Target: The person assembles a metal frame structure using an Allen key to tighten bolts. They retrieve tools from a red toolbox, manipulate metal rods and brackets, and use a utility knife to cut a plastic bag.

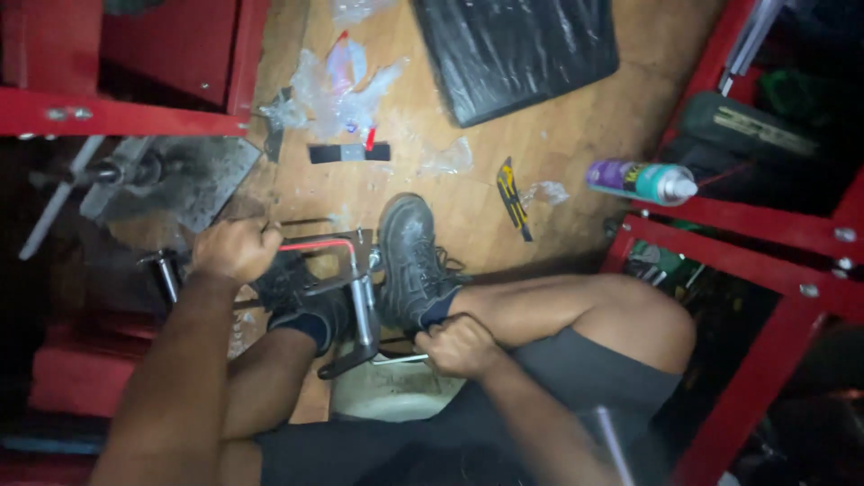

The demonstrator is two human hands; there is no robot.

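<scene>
1. The left hand point(236, 249) is clenched into a fist around a thin metal rod point(301, 221) at the top of a metal frame point(355, 297); a red-sleeved bar point(317, 243) runs rightward from just beside that fist to the frame's upper corner.
2. The right hand point(461, 346) is clenched near the frame's lower end, its fingers curled around what looks like a thin silver handle point(403, 359); the light is poor there, so I cannot tell exactly what the handle joins.
3. The metal frame lies on the floor between the person's feet; a silver tube point(363, 310) forms its right side, running from the upper corner down to a dark bracket point(346, 362).
4. The left boot point(297, 292) rests on the frame's left part, just below the red bar; the right boot point(412, 261) stands touching the frame's right side, sole against the wooden floor point(468, 193).
5. The person sits with bare knees bent, in dark shorts point(585, 369); a pale round object point(387, 396) lies under the legs, just below the frame.
6. Clear plastic wrapping point(346, 85) lies crumpled on the floor above the frame; a black mat point(517, 49) lies well beyond it.
7. A yellow and black knife point(513, 196) lies on the floor to the right of the right boot; a spray can point(641, 181) lies on its side near the red shelving point(765, 225).
8. A grey metal plate point(193, 180) lies at the left, under a red beam point(126, 117).
</scene>
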